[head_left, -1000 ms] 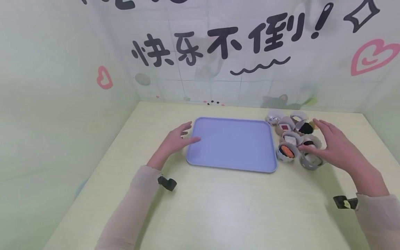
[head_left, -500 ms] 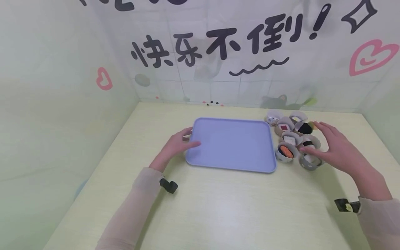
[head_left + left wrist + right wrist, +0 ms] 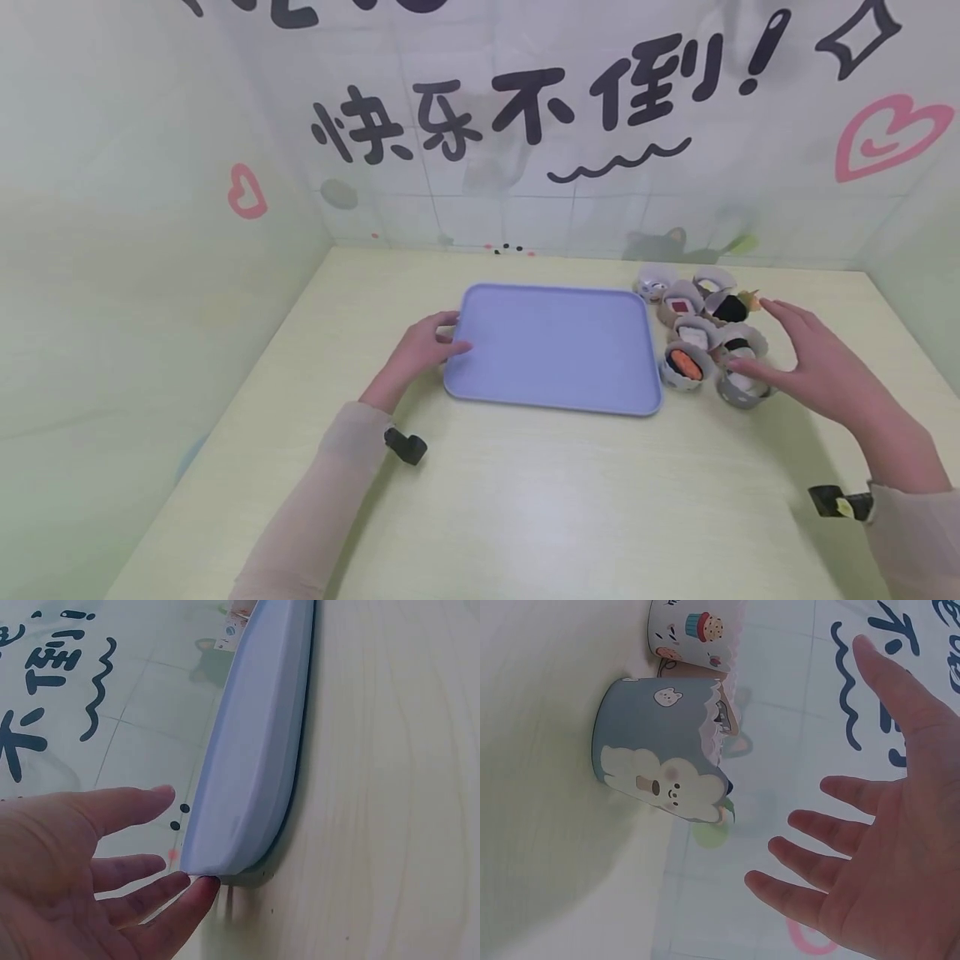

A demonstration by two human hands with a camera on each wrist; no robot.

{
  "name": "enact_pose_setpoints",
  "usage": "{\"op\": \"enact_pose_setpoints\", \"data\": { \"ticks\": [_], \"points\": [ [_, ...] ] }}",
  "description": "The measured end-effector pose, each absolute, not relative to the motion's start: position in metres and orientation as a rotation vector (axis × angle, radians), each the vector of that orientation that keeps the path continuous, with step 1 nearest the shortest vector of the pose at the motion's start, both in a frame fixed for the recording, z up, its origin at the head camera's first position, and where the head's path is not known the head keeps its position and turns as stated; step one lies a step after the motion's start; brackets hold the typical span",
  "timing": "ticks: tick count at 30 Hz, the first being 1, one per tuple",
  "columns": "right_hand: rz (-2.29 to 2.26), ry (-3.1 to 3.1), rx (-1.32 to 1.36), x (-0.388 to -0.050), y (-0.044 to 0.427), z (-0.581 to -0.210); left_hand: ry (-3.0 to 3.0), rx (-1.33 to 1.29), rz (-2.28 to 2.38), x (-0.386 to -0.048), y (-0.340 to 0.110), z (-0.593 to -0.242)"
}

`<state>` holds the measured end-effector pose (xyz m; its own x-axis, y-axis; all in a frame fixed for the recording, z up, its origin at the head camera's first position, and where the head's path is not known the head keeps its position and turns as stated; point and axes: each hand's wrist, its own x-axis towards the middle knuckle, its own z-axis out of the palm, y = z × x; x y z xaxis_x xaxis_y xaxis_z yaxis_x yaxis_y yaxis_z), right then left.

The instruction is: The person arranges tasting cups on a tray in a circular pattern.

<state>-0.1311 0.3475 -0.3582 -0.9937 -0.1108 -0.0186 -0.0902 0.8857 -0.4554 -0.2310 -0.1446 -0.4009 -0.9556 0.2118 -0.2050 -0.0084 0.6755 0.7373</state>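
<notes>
Your left hand [image 3: 417, 345], wide, touches the tray [image 3: 555, 350] edge, likely steadying it; your right hand [image 3: 834, 379], wide, near cups [image 3: 660, 724] bunched seemingly for reach

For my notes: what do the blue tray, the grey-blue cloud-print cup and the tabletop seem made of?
Blue tray: probably moulded plastic, satin, judging by its even colour and rounded corners.
Grey-blue cup: likely paper or thin card, smooth, given its printed figures and scalloped edge.
Tabletop: wood or wood-look laminate, with faint grain and soft sheen; which is unclear.
</notes>
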Motion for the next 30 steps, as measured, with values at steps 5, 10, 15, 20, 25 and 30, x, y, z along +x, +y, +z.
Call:
{"op": "enact_pose_setpoints", "data": {
  "ticks": [5,10,15,20,25,30],
  "points": [
    [-0.732,3.002,-0.147,-0.130,0.350,-0.360,2.640,0.148,1.104,-0.235,-0.145,-0.402],
    [-0.752,3.002,-0.143,-0.127,0.352,-0.362,2.657,0.160,1.029,-0.239,-0.145,-0.402],
    [-0.771,3.022,-0.156,-0.124,0.355,-0.365,2.663,0.164,0.960,-0.242,-0.145,-0.402],
    [-0.769,3.029,-0.136,-0.123,0.357,-0.367,2.663,0.147,0.943,-0.243,-0.145,-0.404],
    [-0.782,3.022,-0.119,-0.122,0.360,-0.368,2.674,0.140,0.940,-0.244,-0.144,-0.404],
    [-0.789,3.028,-0.106,-0.117,0.366,-0.372,2.675,0.120,0.906,-0.245,-0.142,-0.402]
  ]
}}
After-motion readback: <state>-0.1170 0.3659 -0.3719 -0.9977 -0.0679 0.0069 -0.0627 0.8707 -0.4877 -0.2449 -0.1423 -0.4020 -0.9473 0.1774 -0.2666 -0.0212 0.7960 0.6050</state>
